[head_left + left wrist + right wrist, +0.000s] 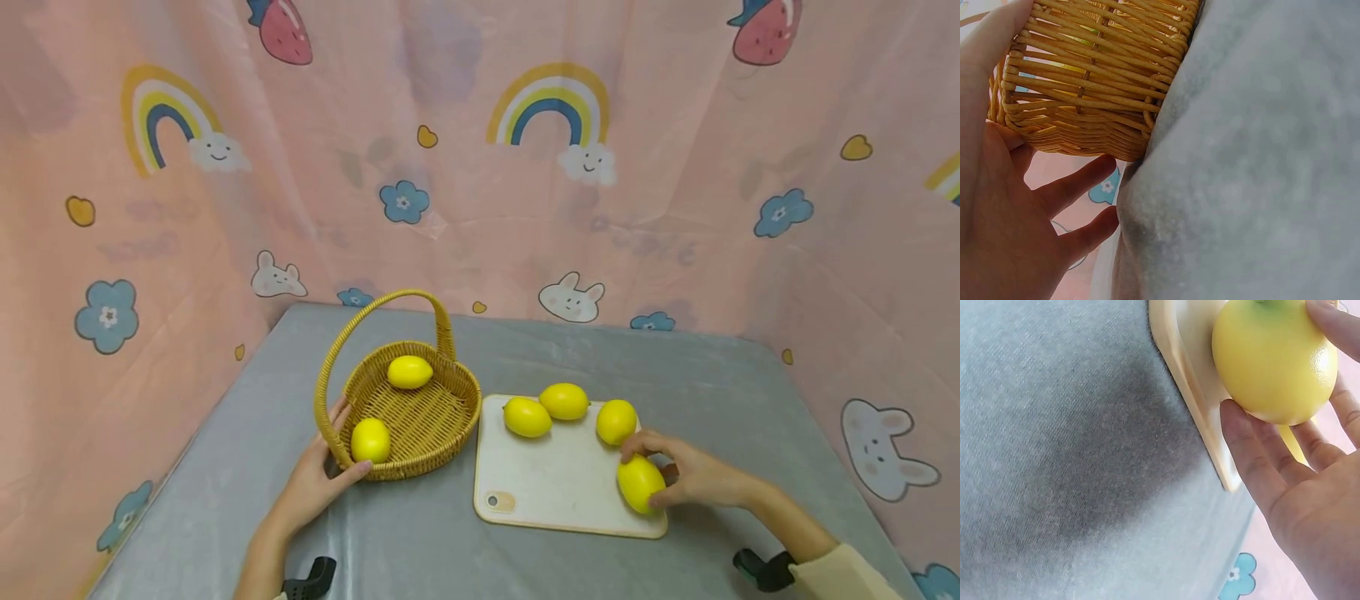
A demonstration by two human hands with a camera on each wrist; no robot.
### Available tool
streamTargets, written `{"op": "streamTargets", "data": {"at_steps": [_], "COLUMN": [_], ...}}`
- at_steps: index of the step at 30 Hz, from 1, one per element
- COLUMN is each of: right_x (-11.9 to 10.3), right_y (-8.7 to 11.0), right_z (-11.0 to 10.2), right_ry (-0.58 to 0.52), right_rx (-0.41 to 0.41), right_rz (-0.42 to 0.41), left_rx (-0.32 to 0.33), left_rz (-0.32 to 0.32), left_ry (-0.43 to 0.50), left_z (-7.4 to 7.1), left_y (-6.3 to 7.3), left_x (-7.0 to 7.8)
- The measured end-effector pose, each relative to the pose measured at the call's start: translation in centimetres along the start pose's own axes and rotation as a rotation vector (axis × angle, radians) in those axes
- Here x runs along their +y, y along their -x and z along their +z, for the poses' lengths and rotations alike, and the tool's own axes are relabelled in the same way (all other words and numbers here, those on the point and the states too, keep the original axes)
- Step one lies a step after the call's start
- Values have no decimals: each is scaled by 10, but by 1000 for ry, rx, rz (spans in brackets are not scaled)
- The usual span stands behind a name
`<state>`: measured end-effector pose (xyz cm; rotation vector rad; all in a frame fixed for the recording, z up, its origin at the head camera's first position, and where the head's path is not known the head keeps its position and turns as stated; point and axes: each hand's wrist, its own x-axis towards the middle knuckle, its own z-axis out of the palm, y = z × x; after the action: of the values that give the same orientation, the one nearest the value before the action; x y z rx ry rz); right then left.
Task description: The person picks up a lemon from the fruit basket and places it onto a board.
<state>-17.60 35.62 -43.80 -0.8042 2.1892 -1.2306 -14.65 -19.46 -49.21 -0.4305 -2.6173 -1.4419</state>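
Here, my right hand [693,477] pinches a lemon [640,483] at the right edge of the white board [555,483], and my left hand [315,485] holds the basket [450,452]. Smooth, the lemon should feel light, firm and slightly slippery, best gripped round its middle.

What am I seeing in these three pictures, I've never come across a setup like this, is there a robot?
No robot, just a person's bare left hand and right hand. The wide picture comes from a camera worn on the head, looking forward and down. The two close ones come from cameras worn on each wrist. On the grey-covered table are a wicker basket with two lemons inside, and a white board with three more lemons on it. The left hand rests against the basket's side; the right holds another lemon at the board's right edge.
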Motion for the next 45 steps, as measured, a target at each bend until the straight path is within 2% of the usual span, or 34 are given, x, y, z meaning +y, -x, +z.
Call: {"op": "streamTargets", "data": {"at_steps": [10, 18, 28, 35, 41, 45], "right_x": [1, -1, 1, 0, -12, -30], "right_y": [1, -1, -3, -2, -4, -16], "right_z": [-1, 1, 2, -1, -12, -22], "right_ry": [48, 40, 31, 64, 111, 152], "right_rx": [20, 2, 5, 39, 59, 73], "right_rz": [-4, -35, -22, -49, -56, -63], "left_rx": [5, 1, -2, -2, 2, 5], "left_rz": [7, -5, -14, -17, -19, -7], "left_ry": [12, 17, 18, 15, 3, -5], "left_z": [0, 1, 1, 0, 0, 1], "left_y": [-1, 1, 0, 0, 1, 0], "left_x": [1, -1, 1, 1, -1, -1]}}
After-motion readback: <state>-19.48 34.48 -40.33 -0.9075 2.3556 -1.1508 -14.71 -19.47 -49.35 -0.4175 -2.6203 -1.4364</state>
